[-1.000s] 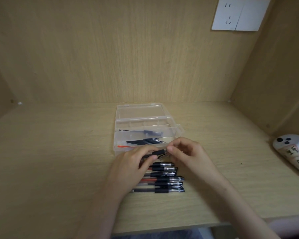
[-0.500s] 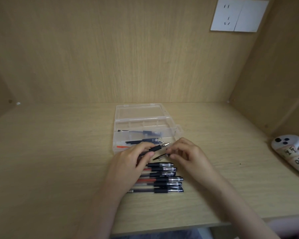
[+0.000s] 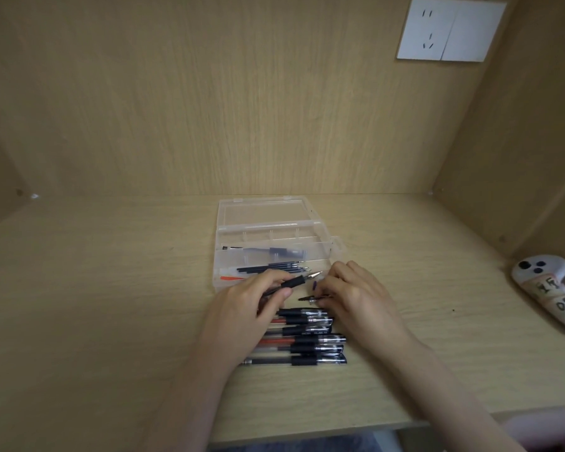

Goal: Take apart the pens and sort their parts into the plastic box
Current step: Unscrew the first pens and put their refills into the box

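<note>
Nearest the worktop's (image 3: 111, 321) front edge lies a row of capped pens (image 3: 307, 340), all whole; just beyond, the left hand (image 3: 242, 308) grips an uncapped pen (image 3: 296, 283), tip pointing right, while the right hand (image 3: 356, 295) pinches what looks like its cap (image 3: 310, 299); the step in hand seems to be uncapping; next, the cap wants dropping into a compartment of the plastic box (image 3: 327, 247) farther back, where refills (image 3: 274, 267) already lie.
</note>
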`<state>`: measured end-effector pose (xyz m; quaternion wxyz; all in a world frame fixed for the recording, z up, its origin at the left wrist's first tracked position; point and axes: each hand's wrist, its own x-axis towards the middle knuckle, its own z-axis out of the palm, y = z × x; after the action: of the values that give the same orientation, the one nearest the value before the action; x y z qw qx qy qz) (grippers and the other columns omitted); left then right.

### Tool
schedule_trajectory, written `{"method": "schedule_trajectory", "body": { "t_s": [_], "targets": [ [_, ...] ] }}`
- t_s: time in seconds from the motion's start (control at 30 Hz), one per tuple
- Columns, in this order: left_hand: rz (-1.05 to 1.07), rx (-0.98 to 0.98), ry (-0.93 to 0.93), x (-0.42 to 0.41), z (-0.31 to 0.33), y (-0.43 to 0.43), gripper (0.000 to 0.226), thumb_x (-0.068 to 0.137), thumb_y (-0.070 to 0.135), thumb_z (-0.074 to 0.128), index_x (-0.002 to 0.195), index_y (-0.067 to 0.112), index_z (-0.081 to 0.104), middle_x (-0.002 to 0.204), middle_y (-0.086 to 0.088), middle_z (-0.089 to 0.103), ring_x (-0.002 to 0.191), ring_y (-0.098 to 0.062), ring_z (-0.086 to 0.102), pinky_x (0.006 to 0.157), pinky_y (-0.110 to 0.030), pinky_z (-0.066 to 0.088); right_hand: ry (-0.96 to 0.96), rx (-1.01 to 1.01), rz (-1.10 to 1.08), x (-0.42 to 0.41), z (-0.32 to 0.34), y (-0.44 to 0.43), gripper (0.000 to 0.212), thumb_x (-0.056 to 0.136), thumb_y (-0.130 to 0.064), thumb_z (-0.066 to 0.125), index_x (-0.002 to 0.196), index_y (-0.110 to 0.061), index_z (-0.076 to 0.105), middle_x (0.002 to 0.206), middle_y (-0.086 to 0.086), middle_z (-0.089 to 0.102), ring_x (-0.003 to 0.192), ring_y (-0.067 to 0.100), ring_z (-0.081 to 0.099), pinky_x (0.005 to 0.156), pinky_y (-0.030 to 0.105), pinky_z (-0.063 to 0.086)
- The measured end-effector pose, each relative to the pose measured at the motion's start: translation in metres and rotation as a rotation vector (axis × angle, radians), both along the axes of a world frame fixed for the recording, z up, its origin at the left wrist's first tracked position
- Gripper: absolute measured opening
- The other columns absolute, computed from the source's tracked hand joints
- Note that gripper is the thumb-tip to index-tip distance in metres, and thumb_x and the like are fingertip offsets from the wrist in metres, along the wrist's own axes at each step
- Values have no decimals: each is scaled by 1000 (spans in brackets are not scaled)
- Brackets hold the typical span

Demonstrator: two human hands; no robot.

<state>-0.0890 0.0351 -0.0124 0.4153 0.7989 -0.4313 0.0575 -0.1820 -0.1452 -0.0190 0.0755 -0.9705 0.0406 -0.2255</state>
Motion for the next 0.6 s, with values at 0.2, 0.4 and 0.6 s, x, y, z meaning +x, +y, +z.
{"method": "schedule_trajectory", "body": {
  "t_s": [0.2, 0.4, 0.6],
  "targets": [
    [4, 8, -5, 0, 0, 1, 22, 88, 36, 53, 109, 35, 60, 87, 19, 67, 80, 5, 62, 71, -29, 55, -84, 306, -34, -17, 8, -7, 4, 90, -25, 56, 91, -27, 59, 90, -15, 63, 83, 7, 52, 76, 25, 38],
    [-1, 23, 3, 0, 0, 2, 23, 88, 34, 56, 110, 38, 61, 92, 22, 65, 83, 6, 61, 74, -26, 53, -155, 663, 32, -21, 28, -9, 20, 93, -9, 52, 84, -25, 62, 83, -7, 62, 76, 3, 58, 69, 9, 40],
    [-7, 21, 7, 1, -1, 2, 23, 87, 35, 57, 110, 38, 61, 94, 22, 66, 84, 5, 61, 75, -27, 52, -299, 924, 10, -12, 29, 3, 14, 89, -6, 59, 84, -16, 67, 65, -3, 61, 56, 2, 56, 62, 8, 42]
  ]
}}
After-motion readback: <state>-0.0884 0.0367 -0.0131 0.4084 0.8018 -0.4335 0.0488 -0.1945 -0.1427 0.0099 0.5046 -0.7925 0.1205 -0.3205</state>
